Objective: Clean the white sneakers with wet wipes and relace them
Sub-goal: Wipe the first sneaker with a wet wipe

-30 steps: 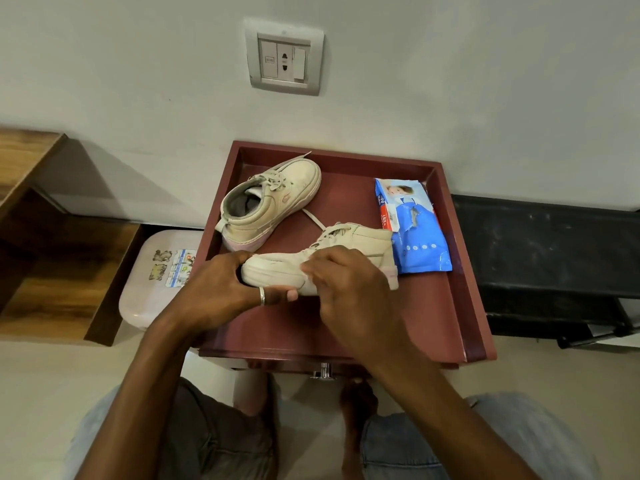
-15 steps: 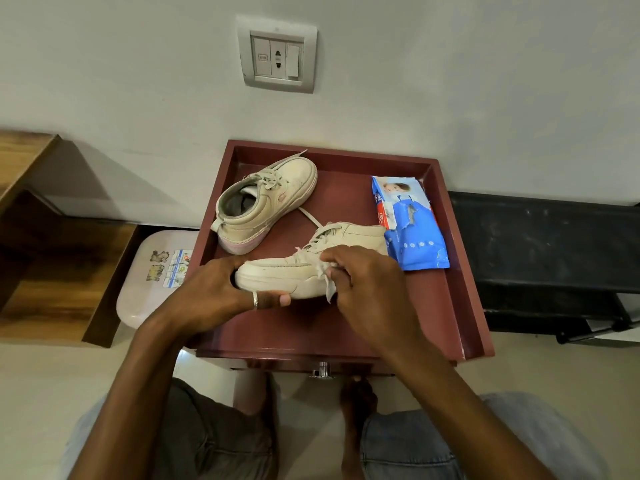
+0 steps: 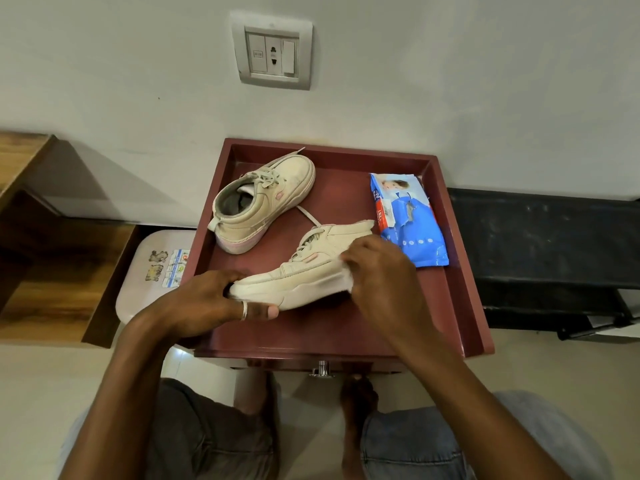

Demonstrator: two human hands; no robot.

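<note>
left hand [image 3: 214, 303] grips near sneaker [image 3: 304, 271] by its toe, 6 o'clock on worktop [image 3: 329, 330] | right hand [image 3: 377, 271] pinches wet wipe [image 3: 346, 277], has slid from midsole toward heel at 3 o'clock | wiping likely midway; far sneaker [image 3: 266, 202] waits at 11 o'clock

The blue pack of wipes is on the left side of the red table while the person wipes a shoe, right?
No. The head view shows the blue pack of wipes on the right side of the red table, not the left. The person does wipe a shoe.
</note>
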